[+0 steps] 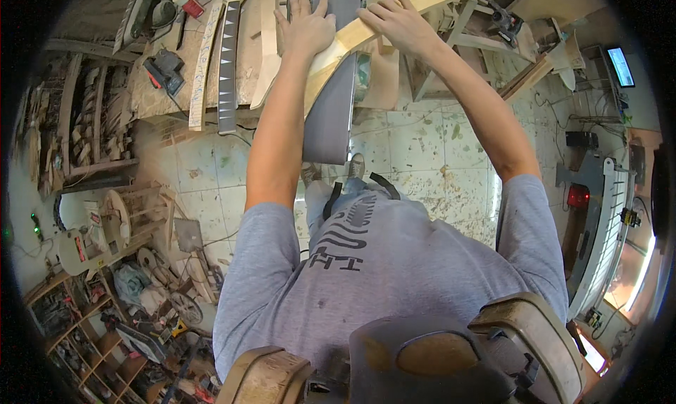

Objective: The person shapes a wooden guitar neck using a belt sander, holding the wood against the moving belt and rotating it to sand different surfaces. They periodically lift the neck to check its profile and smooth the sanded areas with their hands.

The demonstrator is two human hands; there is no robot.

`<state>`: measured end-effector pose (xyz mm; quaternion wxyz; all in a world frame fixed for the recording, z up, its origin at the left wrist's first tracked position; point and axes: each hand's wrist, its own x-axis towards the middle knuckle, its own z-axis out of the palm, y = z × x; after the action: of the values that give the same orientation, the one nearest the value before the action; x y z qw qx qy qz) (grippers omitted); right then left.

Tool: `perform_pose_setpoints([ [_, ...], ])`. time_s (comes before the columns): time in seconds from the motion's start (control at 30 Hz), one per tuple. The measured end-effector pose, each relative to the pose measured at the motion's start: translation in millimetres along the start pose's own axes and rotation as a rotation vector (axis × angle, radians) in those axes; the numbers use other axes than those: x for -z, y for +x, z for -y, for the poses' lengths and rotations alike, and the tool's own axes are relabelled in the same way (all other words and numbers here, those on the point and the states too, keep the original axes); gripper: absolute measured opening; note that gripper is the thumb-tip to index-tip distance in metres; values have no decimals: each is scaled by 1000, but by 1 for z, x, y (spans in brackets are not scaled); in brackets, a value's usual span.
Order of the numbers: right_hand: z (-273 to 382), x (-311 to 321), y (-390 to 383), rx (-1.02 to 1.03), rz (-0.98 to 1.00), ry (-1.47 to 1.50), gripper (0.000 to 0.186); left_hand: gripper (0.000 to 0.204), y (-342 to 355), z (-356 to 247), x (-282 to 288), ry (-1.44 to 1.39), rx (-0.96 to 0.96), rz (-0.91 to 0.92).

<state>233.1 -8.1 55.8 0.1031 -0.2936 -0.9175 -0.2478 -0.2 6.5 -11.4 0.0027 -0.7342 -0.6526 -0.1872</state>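
A long curved piece of pale wood (343, 43) lies slantwise across the grey belt of a belt sander (329, 122). Over its upper edge my right hand (398, 25) is closed, fingers curled round the wood. My left hand (307, 30) lies flat with fingers spread, at the belt's left side. Its palm is against or right beside the wood; which of the two I cannot tell. The underside of the wood, where it meets the belt, is hidden.
Left on the bench (158, 97) lie a handsaw with dark triangles along it (227, 73), a pale wood strip (205, 66), a red-and-black power tool (165, 71) and a red-and-white bottle (187, 4). A wooden frame (486, 41) stands right. Shelves (105, 340) hold clutter lower left.
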Motion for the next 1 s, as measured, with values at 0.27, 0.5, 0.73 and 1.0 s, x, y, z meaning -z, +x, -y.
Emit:
perform_pose_setpoints([
  [0.27,-9,-3,-5,-15,-10,29,45,64,9,-6,-7,19,-23,-25],
  [0.5,-2,-3,-1,-49,-1,62,49,65,9,-3,-3,-12,4,9],
  [0.73,5,-2,3,-60,-1,43,52,65,6,3,1,-17,21,23],
  [1.0,-3,6,-2,-46,37,-3,46,63,12,-6,0,-35,-20,0],
])
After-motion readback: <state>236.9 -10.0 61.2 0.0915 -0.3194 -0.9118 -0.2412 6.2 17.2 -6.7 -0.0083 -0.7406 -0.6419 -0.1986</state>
